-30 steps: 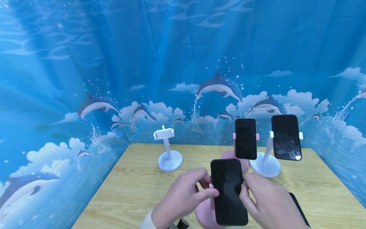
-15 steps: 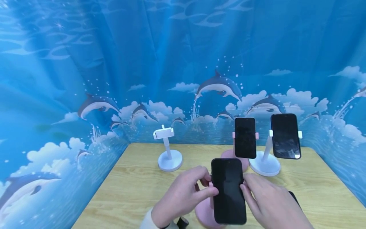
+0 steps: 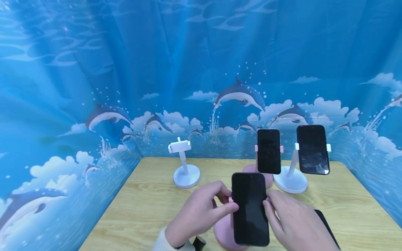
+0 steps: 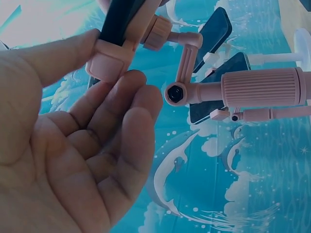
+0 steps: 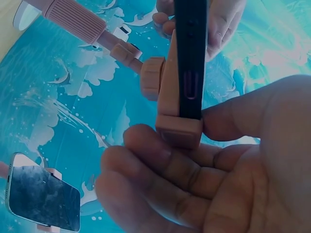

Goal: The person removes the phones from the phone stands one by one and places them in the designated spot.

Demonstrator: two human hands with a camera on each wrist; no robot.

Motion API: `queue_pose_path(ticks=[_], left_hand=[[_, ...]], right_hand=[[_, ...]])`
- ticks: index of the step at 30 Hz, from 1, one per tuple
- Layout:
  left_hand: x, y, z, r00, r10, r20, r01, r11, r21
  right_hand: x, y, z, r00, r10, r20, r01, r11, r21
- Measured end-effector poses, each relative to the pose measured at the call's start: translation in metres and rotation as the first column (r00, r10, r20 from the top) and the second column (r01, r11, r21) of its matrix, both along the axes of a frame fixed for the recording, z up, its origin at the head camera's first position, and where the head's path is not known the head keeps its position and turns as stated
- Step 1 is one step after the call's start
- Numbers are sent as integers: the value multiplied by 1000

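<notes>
A black phone (image 3: pixel 250 212) stands upright in the clamp of a pink phone stand (image 3: pixel 223 234), its dark screen facing me. On its left side, my left hand (image 3: pixel 204 211) pinches the clamp's pink end (image 4: pixel 108 62) between thumb and fingers. My right hand (image 3: pixel 293 219) grips the opposite pink clamp end (image 5: pixel 179 131), its thumb at the phone's edge. Behind the phone, the left wrist view shows a ribbed pink knob (image 4: pixel 158 33) and the jointed arm. Most of the stand's post is hidden by the phone in the head view.
Farther back, a pink stand holds a phone (image 3: pixel 269 151), and a white stand (image 3: pixel 290 179) beside it holds another phone (image 3: pixel 313 150). A white stand (image 3: pixel 186 176) with no phone is at back left. Another dark phone (image 3: pixel 326 225) lies partly under my right hand on the wooden table (image 3: pixel 135 205).
Both hands keep their hold on the clamp. The phone has straightened very slightly, its lower end shifting a little left.
</notes>
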State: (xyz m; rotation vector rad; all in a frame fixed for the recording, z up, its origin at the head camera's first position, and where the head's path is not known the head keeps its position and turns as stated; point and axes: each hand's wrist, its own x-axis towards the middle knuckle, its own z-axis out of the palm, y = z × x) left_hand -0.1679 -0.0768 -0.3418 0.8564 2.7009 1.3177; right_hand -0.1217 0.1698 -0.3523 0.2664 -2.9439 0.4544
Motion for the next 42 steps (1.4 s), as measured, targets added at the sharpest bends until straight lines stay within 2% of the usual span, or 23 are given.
queue_pose_path(ticks=[6,10,16,21,27,31,35,38,42], left_hand=[[-1,-2,-1,999,20,24,-21,1000,20],[-3,-5,0,998,17,58,-18,1000,10],[-4,-6,1,997,-11,81,14,999,-34],[-3,-5,0,995,-9,99,14,999,-42],[-4,-4,1,994,4,109,1,999,-48],[-5,-2,0,996,4,85,-1,999,-41],[-4,-1,-1,995,9,95,-7,1000,-17],[-3,0,-1,994,17,110,-18,1000,8],[-1,0,-1,995,11,96,-13,1000,19]], right_hand=[[-2,0,2,995,-33,96,39,997,-65],[-3,1,4,992,-49,114,63,991,-119],[-3,1,4,992,-59,109,75,986,-150],[-2,1,2,992,-42,115,61,985,-160],[0,0,1,998,-47,44,52,991,-121],[1,1,0,999,-46,13,47,995,-91],[1,2,0,999,-36,2,36,997,-73],[0,3,0,1000,-24,3,24,998,-65],[0,3,0,1000,-14,16,15,997,-71]])
